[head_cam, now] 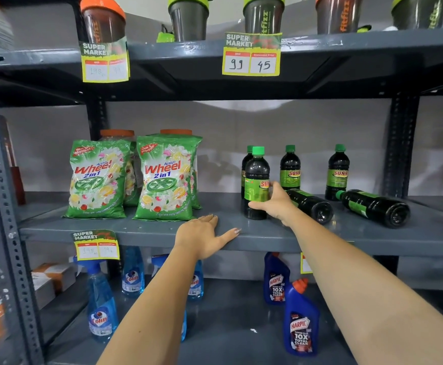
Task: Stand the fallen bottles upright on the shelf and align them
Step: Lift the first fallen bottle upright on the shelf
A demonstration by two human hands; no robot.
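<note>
On the grey middle shelf stand dark bottles with green caps and green labels. My right hand is closed around the lower part of an upright bottle near the shelf front. Another upright bottle stands right behind it, and two more stand further right at the back. Two bottles lie on their sides: one just right of my right hand, one further right. My left hand rests flat on the shelf's front edge, fingers spread, holding nothing.
Two green Wheel detergent bags stand on the left of the same shelf, jars behind them. Shaker cups line the shelf above. Blue spray bottles and Harpic bottles stand on the shelf below. Price tags hang from the edges.
</note>
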